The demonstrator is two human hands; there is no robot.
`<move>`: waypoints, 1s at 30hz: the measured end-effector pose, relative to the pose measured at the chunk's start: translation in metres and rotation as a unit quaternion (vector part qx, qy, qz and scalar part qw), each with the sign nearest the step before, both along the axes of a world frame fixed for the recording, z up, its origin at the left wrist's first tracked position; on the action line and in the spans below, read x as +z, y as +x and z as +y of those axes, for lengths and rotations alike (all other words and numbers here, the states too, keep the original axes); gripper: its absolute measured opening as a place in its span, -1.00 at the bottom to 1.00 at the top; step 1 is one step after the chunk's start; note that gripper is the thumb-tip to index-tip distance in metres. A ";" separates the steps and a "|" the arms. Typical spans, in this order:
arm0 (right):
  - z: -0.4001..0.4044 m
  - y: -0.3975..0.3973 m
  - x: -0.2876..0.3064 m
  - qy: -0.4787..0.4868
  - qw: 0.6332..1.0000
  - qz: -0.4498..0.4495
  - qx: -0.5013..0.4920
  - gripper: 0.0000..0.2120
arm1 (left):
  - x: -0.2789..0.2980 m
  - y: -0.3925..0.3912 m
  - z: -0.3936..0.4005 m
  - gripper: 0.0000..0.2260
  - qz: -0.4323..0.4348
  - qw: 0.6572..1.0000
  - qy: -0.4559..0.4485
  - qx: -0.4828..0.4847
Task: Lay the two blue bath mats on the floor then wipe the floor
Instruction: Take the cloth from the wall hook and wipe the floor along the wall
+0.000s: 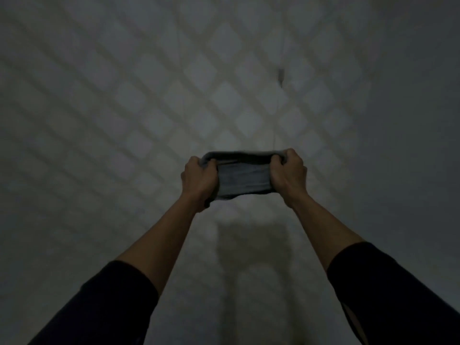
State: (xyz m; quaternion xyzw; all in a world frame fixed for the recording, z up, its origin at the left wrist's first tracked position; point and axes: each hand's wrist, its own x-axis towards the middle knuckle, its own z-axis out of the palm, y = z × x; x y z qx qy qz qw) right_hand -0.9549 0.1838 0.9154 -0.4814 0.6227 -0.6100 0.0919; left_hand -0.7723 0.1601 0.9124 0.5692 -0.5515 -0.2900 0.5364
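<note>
Honestly, with the left hand (199, 180) and right hand (287, 176) both clenched round the ends of a bunched blue bath mat (242, 178) held above the tiled floor (124, 120), it could land creased in this dimness.

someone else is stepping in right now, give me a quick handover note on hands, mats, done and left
Left hand grips the left end of a folded blue-grey cloth, likely a bath mat.
Right hand grips its right end; both arms stretched forward, cloth held in the air.
Diamond-patterned floor lies below, dim and blurred; no mat is seen on it in this view.
Done: nothing visibly laid.
Left: spread this mat on the floor, lay the second, which is out of view, then wipe.
</note>
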 end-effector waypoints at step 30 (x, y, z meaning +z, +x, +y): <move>0.163 -0.121 -0.419 0.457 0.876 -0.078 0.134 -0.51 | -0.420 -0.071 0.147 -0.47 -0.167 0.882 0.414 -0.153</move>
